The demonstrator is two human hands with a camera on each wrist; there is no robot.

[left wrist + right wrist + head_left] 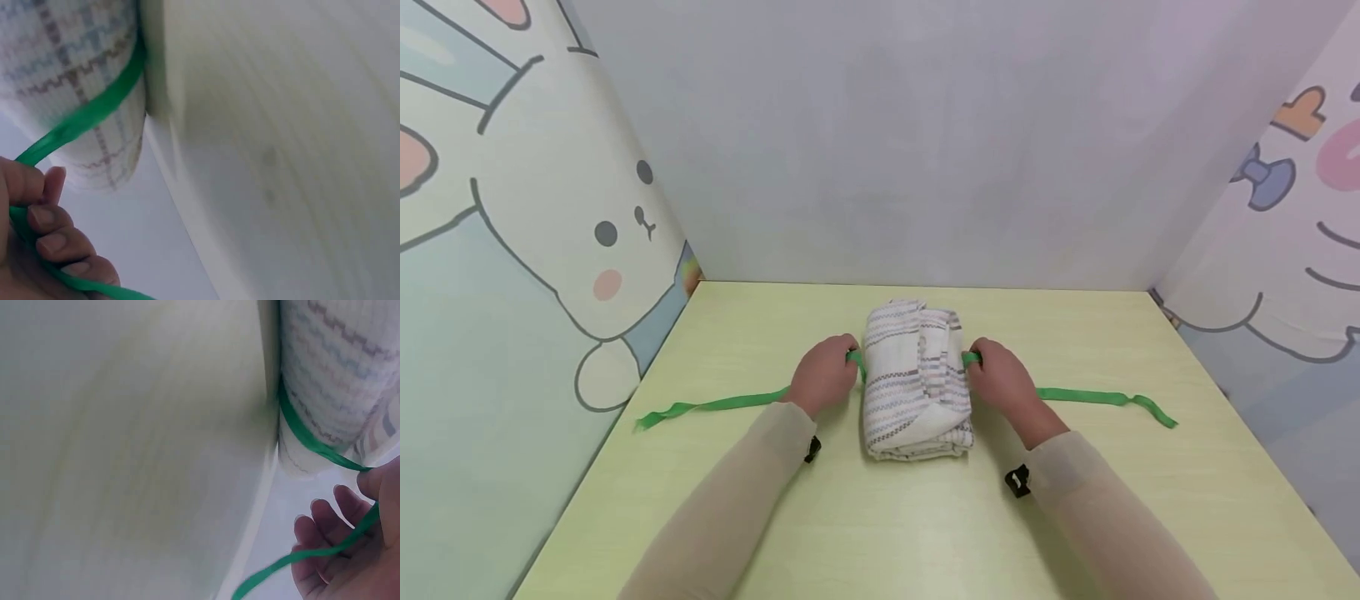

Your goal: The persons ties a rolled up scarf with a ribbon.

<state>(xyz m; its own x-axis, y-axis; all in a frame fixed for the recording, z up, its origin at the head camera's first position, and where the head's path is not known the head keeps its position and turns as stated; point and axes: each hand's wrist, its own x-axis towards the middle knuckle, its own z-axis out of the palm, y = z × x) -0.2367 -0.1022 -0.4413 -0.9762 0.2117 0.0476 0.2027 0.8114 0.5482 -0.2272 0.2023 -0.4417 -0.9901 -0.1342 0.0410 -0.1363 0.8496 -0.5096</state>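
A folded, striped white cloth bundle (898, 400) lies on the pale yellow table (917, 525). Under it passes a green ribbon (1082, 396), coming out on both sides. At the bundle's left side my left hand (826, 375) pinches the ribbon, and in the left wrist view the green strip (94, 112) rises along the cloth to thumb and finger. My right hand (1003, 379) pinches the ribbon on the other side; the right wrist view shows the strip (312, 444) against the cloth and its tail running across the palm. Both loose ends trail outward over the table.
A plain grey-white wall (917, 150) stands behind the table's far edge. Side panels with cartoon drawings, a rabbit (572, 208) on the left and another figure (1262, 275) on the right, flank the table. Black straps (1018, 481) show below the sleeves.
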